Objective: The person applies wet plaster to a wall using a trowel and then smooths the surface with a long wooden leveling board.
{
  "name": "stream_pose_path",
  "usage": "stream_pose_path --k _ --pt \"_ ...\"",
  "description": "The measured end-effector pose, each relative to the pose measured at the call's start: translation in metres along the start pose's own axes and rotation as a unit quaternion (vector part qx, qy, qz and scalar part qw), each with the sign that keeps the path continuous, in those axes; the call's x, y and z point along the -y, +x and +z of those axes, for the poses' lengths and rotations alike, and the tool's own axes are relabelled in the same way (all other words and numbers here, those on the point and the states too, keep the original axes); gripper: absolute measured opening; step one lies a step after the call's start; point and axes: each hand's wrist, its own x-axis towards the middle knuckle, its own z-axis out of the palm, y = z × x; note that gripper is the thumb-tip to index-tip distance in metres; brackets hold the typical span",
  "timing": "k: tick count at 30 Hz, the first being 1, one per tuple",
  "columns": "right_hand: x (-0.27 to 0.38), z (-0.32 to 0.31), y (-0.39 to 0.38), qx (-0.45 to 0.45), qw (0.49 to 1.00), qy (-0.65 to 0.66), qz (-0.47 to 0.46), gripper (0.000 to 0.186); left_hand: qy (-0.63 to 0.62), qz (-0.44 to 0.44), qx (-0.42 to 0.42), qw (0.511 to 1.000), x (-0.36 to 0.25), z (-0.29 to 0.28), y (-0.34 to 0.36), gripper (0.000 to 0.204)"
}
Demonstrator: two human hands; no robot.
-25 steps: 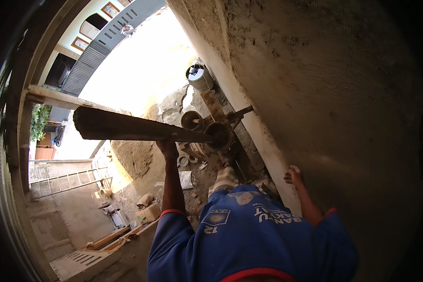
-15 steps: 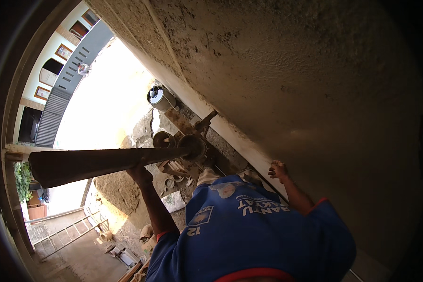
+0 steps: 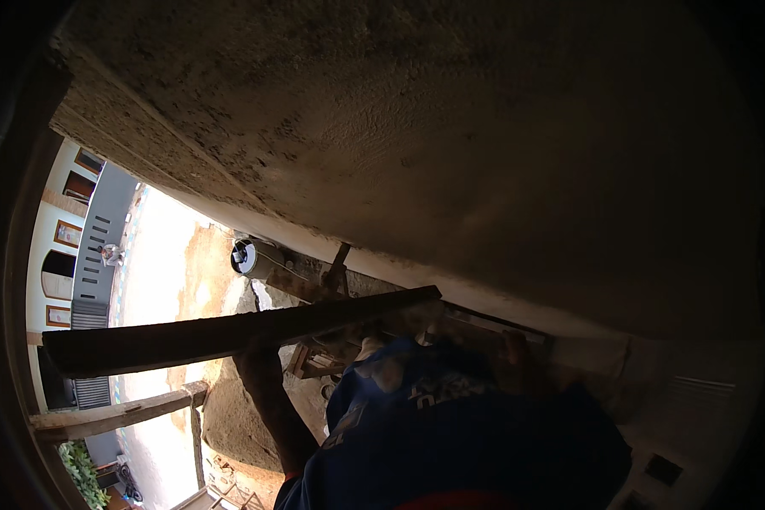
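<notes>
A long, dark board [image 3: 166, 342] runs from the left side to the middle of the head view, tilted up slightly at its right end. My left hand [image 3: 259, 365] is closed on its lower edge, near the middle, and shows mostly as a silhouette. My right hand [image 3: 516, 347] is off the board, low beside the rough plastered wall [image 3: 450, 170]. Shadow and motion blur hide its fingers. The wall fills the upper and right part of the view.
Below stand a bucket [image 3: 245, 257] against the wall and a heap of sand [image 3: 240, 425]. A wooden beam [image 3: 127, 412] crosses at the lower left. Farther off, a person [image 3: 110, 254] is beside a grey gate [image 3: 93, 276].
My view has swung, with the wall covering more of it. The board's right end has come up and across toward the wall, still in my left hand. The picture is darker.
</notes>
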Motion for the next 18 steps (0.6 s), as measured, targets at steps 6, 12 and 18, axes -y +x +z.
stream_pose_path --k 6,12,18 --pt "-0.010 0.006 -0.022 -0.037 0.899 0.436 0.022 0.063 0.422 0.102 0.098 0.896 -0.008 0.058 -0.005 0.017" --pt "0.028 -0.004 -0.044 0.016 0.853 0.478 -0.209 0.061 0.428 0.159 0.150 0.877 0.010 0.049 0.012 0.029" --pt "0.010 -0.006 -0.031 -0.156 0.828 0.119 -0.525 0.043 0.413 0.208 0.193 0.865 0.029 0.044 0.081 0.033"
